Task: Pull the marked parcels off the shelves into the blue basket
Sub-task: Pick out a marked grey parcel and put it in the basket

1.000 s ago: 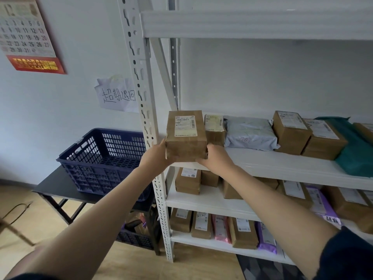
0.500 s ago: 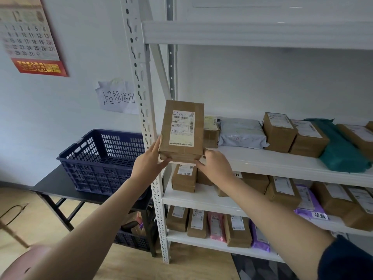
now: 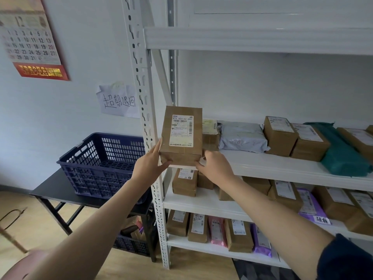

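Observation:
A brown cardboard parcel [image 3: 181,136] with a white shipping label is tilted up, its label facing me, at the left end of the middle shelf [image 3: 282,168]. My left hand [image 3: 148,163] holds its lower left corner and my right hand [image 3: 215,167] holds its lower right corner. The blue basket [image 3: 96,164] sits on a black table [image 3: 50,190] left of the rack, apart from the parcel. I see nothing in the basket. Further down the same shelf lie more brown boxes [image 3: 280,134], a grey bag [image 3: 242,138] and a green bag [image 3: 341,156].
The white rack upright [image 3: 145,118] stands between parcel and basket. Lower shelves hold several brown, pink and purple parcels [image 3: 308,205]. A second basket [image 3: 131,243] with items sits under the table. A handwritten note [image 3: 119,101] and a calendar [image 3: 30,41] hang on the wall.
The parcel has been lifted off the shelf's front edge and tipped upright so its label faces me. Both hands stayed on its lower corners.

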A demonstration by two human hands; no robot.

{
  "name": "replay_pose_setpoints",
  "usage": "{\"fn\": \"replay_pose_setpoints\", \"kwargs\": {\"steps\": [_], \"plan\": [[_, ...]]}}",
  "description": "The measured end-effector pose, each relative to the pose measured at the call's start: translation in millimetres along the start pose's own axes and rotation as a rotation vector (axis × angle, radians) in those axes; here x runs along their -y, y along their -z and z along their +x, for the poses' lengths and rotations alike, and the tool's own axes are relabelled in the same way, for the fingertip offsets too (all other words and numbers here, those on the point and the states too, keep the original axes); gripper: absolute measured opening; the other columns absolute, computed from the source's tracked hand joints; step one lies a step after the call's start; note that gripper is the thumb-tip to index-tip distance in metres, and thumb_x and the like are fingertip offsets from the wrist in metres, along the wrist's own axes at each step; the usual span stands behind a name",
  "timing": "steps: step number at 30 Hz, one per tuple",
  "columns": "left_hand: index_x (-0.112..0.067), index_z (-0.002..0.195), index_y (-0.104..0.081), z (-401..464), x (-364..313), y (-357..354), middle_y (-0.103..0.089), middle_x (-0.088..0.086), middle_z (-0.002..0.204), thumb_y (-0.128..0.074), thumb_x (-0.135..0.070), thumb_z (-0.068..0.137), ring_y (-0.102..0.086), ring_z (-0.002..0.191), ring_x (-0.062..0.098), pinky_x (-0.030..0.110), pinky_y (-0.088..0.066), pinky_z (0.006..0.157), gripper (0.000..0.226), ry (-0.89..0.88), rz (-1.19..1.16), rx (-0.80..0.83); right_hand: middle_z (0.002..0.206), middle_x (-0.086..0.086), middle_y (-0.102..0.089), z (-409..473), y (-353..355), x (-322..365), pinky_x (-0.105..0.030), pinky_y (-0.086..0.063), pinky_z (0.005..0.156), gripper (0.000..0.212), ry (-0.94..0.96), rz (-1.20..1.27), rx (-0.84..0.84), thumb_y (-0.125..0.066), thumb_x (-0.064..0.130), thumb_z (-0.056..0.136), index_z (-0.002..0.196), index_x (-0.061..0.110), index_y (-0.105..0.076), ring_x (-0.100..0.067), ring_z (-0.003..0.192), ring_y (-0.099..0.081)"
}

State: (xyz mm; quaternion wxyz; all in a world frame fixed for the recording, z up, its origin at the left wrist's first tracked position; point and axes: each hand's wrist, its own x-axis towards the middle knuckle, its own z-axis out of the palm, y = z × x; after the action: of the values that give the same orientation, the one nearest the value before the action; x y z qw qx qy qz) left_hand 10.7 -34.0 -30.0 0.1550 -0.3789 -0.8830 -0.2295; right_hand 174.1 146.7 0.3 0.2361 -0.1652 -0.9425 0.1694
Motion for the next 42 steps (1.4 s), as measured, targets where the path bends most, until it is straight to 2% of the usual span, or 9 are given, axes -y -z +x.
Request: {"fn": "replay_pose_setpoints", "kwargs": {"steps": [9,15,22,26,29,33,36,39,42], "plan": [[-0.028,0.142,-0.043,11.0,2.1,-1.6,-0.050,-0.014,0.113,-0.074,-0.046,0.083,-0.059,0.080,0.010,0.036,-0.057,0.062,0.068,0.033,-0.139,0.032,0.092,0.001,-0.072,12.9,-11.7,-3.9,-0.037,-0.057,0.074,0.025,-0.044,0.133,0.037,-0.070,0.032,0.088,0.104,0.013,-0.070,-0.016,0.082,-0.066],[-0.019,0.120,-0.060,30.4,-2.5,-7.9,-0.057,-0.006,0.104,-0.079,-0.027,0.079,-0.064,0.083,0.017,0.041,-0.058,0.076,0.046,0.140,-0.333,0.021,0.084,0.000,-0.070,28.6,-23.7,-8.8,-0.037,-0.058,0.069,0.021,-0.088,0.164,0.035,-0.069,0.031,0.087,0.093,0.011,-0.069,-0.017,0.075,-0.066],[-0.017,0.132,-0.047,45.9,-13.7,-25.4,-0.059,0.000,0.107,-0.062,-0.034,0.094,-0.065,0.085,0.017,0.033,-0.055,0.071,0.045,0.225,-0.396,-0.104,0.078,0.001,-0.066,60.5,-33.4,-15.3,-0.041,-0.057,0.064,0.015,-0.128,0.138,0.028,-0.064,0.028,0.093,0.090,0.013,-0.066,-0.016,0.070,-0.063],[-0.011,0.155,-0.019,53.8,-27.0,-33.1,-0.042,0.011,0.147,-0.060,-0.024,0.095,-0.052,0.123,0.030,0.041,-0.050,0.096,0.074,0.251,-0.399,-0.064,0.085,0.000,-0.069,76.1,-36.9,-18.7,-0.039,-0.057,0.068,0.014,-0.149,0.144,0.011,-0.064,0.026,0.093,0.099,0.014,-0.068,-0.019,0.078,-0.066],[-0.009,0.158,-0.002,59.2,-32.0,-38.7,-0.025,0.015,0.156,-0.064,-0.017,0.093,-0.049,0.128,0.032,0.035,-0.046,0.088,0.090,0.257,-0.403,0.030,0.086,0.000,-0.071,83.1,-39.1,-21.3,-0.039,-0.059,0.071,0.013,-0.145,0.143,0.017,-0.064,0.025,0.092,0.096,0.015,-0.071,-0.017,0.080,-0.067],[-0.013,0.149,-0.024,52.7,-33.2,-44.4,-0.020,0.011,0.157,-0.062,-0.020,0.091,-0.056,0.114,0.033,0.041,-0.053,0.079,0.070,0.199,-0.331,-0.018,0.092,-0.002,-0.074,78.5,-36.0,-28.9,-0.037,-0.058,0.076,0.017,-0.106,0.127,0.013,-0.063,0.021,0.092,0.102,0.013,-0.074,-0.019,0.086,-0.068],[-0.018,0.134,-0.039,36.8,-41.7,-49.5,-0.036,0.005,0.143,-0.058,-0.025,0.093,-0.061,0.091,0.023,0.039,-0.053,0.066,0.045,0.147,-0.267,-0.054,0.095,-0.004,-0.073,66.6,-28.8,-42.8,-0.035,-0.056,0.075,0.020,-0.094,0.070,0.021,-0.062,0.022,0.094,0.108,0.012,-0.073,-0.020,0.089,-0.067],[-0.018,0.120,-0.056,30.7,-56.6,-52.0,-0.059,0.000,0.119,-0.054,-0.027,0.095,-0.064,0.085,0.018,0.040,-0.056,0.071,0.027,0.065,-0.201,0.035,0.099,-0.005,-0.073,57.1,-22.0,-61.2,-0.037,-0.056,0.081,0.020,-0.124,0.052,0.016,-0.064,0.020,0.094,0.110,0.011,-0.073,-0.020,0.092,-0.067],[-0.020,0.120,-0.063,33.7,-81.0,-51.9,-0.064,-0.002,0.119,-0.054,-0.026,0.095,-0.064,0.086,0.018,0.035,-0.055,0.074,0.027,0.011,-0.188,0.120,0.104,-0.004,-0.073,51.0,-14.5,-77.3,-0.034,-0.056,0.081,0.023,-0.174,0.020,0.002,-0.064,0.020,0.094,0.114,0.012,-0.072,-0.019,0.094,-0.067]]}}
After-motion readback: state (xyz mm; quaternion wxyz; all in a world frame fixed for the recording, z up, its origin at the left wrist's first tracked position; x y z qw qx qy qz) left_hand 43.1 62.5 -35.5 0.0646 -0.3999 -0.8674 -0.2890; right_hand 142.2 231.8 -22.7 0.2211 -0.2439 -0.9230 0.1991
